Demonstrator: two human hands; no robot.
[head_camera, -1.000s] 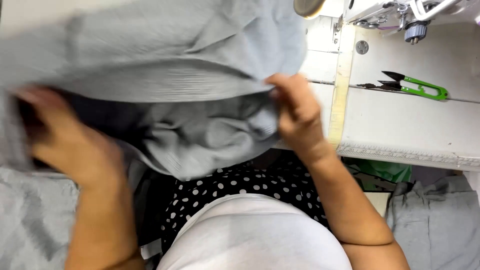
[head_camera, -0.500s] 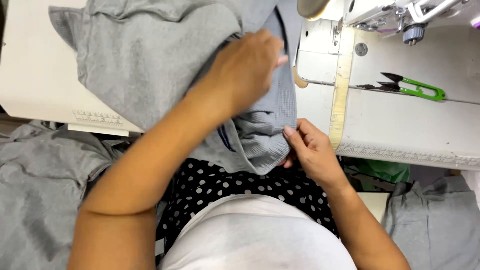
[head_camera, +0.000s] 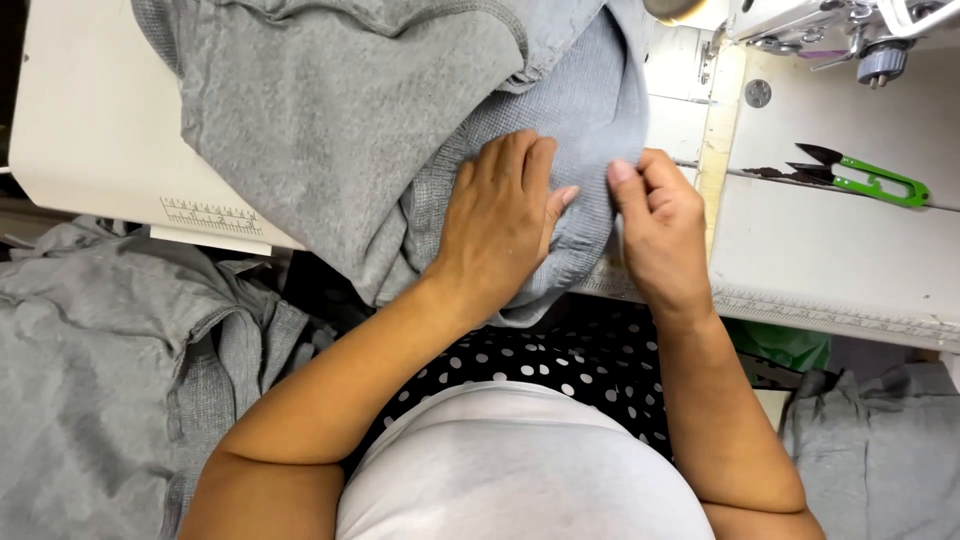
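- My left hand (head_camera: 500, 225) lies flat, fingers spread, pressing the grey ribbed fabric (head_camera: 570, 130) onto the table (head_camera: 830, 240).
- My right hand (head_camera: 655, 220), just right of the left, pinches that fabric's edge.
- The fabric runs away from my left hand, toward the sewing machine (head_camera: 850, 30).
- The green snips (head_camera: 870, 180) lie farther right.
- Half a second ago my left hand reached higher up the cloth; it has come down since.

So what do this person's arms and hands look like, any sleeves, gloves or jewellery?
Both arms are bare from above the elbow down, with no sleeves showing. The left hand and right hand wear no gloves, and no rings, watch or bracelets show. Fingernails are short and unpainted. The person wears a white top over a black, white-dotted garment.
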